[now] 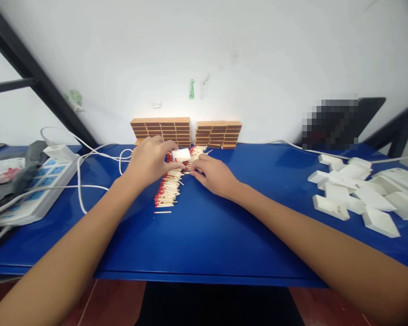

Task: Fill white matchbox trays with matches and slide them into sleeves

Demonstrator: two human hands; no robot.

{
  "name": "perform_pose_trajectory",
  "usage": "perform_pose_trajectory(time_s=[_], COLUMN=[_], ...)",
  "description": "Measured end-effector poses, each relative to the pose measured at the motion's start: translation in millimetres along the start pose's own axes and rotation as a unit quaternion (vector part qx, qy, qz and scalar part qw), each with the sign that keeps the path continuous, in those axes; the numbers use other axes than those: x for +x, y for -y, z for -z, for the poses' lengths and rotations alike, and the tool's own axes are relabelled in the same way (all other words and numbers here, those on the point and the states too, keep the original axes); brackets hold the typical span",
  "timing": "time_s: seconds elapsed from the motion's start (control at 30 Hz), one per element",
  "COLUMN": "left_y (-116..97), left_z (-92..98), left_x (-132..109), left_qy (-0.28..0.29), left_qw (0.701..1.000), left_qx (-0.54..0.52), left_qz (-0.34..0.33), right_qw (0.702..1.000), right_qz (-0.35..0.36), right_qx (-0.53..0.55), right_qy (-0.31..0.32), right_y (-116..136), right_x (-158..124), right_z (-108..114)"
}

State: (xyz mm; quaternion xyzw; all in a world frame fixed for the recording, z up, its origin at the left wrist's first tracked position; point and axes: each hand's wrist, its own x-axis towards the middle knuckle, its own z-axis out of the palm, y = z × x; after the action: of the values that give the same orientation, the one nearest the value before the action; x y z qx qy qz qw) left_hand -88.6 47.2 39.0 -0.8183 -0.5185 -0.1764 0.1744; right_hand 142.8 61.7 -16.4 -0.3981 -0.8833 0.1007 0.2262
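Between the thumb and fingers of my left hand (152, 158) is a small white matchbox tray (181, 155), held tilted above a heap of matches. The red-headed matches (168, 190) lie in a long pile, most heads pointing left. My right hand (215, 174) is at the right side of the pile, its fingers curled and pinched together against the matches. Whatever sits between those fingertips is too small to make out. One single match (162, 212) lies apart at the near end of the pile.
Stacked matchboxes (161, 129) stand in two blocks against the wall. White empty trays (347, 185) are heaped at the right. A power strip (51, 176) and white cables (80, 181) lie at the left. A dark tablet-like panel (369, 122) leans at the back right.
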Motion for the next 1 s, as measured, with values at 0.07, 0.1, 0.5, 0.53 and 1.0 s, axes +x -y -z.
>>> perform_pose_trajectory(time_s=[0.07, 0.1, 0.5, 0.53, 1.0], left_y=[0, 0, 5, 5, 4], left_z=[0.4, 0.4, -6.5, -6.5, -5.5], left_x=[0, 0, 0, 0, 0], left_qy=[0.000, 0.000, 0.025, 0.025, 0.035], left_qw=[1.000, 1.000, 1.000, 0.999, 0.999], left_qx=[-0.002, -0.003, -0.017, -0.020, -0.025], left_qz=[-0.003, -0.004, -0.004, -0.006, -0.007], right_qw=[1.000, 1.000, 0.998, 0.998, 0.998], right_qz=[-0.003, -0.005, -0.001, 0.000, -0.003], right_qx=[-0.005, -0.007, -0.002, 0.000, 0.029], right_qy=[0.012, 0.019, 0.058, 0.058, 0.064], right_y=[0, 0, 0, 0, -2], right_x=[0, -1, -9, -10, -10], right_z=[1, 2, 13, 14, 12])
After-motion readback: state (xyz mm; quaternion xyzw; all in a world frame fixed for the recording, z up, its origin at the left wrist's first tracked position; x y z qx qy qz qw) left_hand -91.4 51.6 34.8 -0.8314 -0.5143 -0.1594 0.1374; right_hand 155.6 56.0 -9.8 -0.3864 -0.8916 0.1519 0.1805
